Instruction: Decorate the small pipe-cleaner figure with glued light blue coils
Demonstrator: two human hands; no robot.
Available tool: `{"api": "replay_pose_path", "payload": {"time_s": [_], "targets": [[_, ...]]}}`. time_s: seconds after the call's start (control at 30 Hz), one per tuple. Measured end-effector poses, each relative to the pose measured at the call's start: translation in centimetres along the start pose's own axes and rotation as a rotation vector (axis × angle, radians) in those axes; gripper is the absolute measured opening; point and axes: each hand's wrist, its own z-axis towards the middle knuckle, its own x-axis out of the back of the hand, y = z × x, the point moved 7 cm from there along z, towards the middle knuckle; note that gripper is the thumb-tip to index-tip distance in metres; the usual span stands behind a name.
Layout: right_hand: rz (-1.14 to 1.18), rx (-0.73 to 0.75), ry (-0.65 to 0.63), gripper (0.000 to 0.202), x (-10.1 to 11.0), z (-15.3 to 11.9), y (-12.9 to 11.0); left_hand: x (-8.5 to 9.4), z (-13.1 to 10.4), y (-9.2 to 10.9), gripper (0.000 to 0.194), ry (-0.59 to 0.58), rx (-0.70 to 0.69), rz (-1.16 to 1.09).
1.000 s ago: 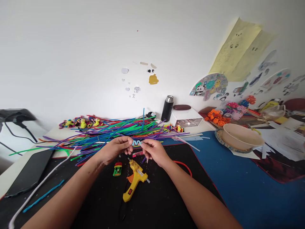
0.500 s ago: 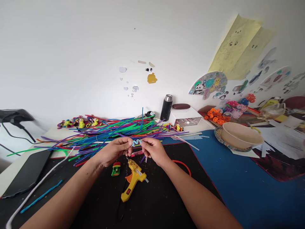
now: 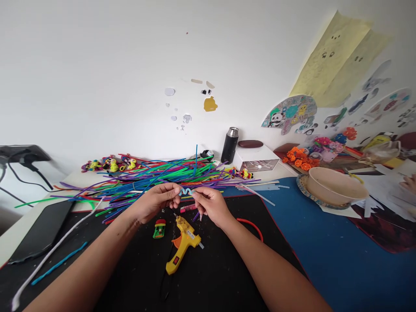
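Both hands at work over the black mat [image 3: 224, 268]: left hand [image 3: 160, 200] and right hand [image 3: 212, 205] each pinch, thumb against finger, one end of a short pale-blue pipe cleaner [image 3: 186, 191], its wavy middle stretched between them, in the air in front of the loose heap of coloured stems [image 3: 162, 173]. Below the hands, a yellow glue gun [image 3: 183, 245] lies on its side, a small green-and-red figure [image 3: 159, 229] near its nozzle; over to the left, a twisted blue strip [image 3: 60, 263] lies alone beside a white cord [image 3: 61, 247].
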Motion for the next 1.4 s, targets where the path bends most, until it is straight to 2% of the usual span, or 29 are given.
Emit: {"api": "replay_pose_path", "payload": {"time_s": [0.23,0.5,0.8,1.07,1.4], "targets": [[-0.024,-0.013,-0.015,0.042,-0.1,-0.2,0.1,0.2,0.2,0.7,0.051,0.027,-0.038,0.119],[-0.020,-0.057,-0.094,0.044,-0.9,-0.6,0.0,-0.7,-0.1,1.1,0.049,-0.017,-0.038,0.266],[0.023,-0.066,-0.062,0.042,-0.8,-0.5,-0.2,-0.2,-0.1,1.1,0.053,0.007,-0.048,0.148],[0.036,-0.080,-0.054,0.043,-0.9,-0.6,0.0,-0.7,-0.1,1.0,0.048,-0.026,-0.041,0.193],[0.043,-0.037,-0.055,0.043,-0.8,-0.5,-0.1,-0.9,0.0,-0.4,0.045,-0.059,0.044,0.084]]}}
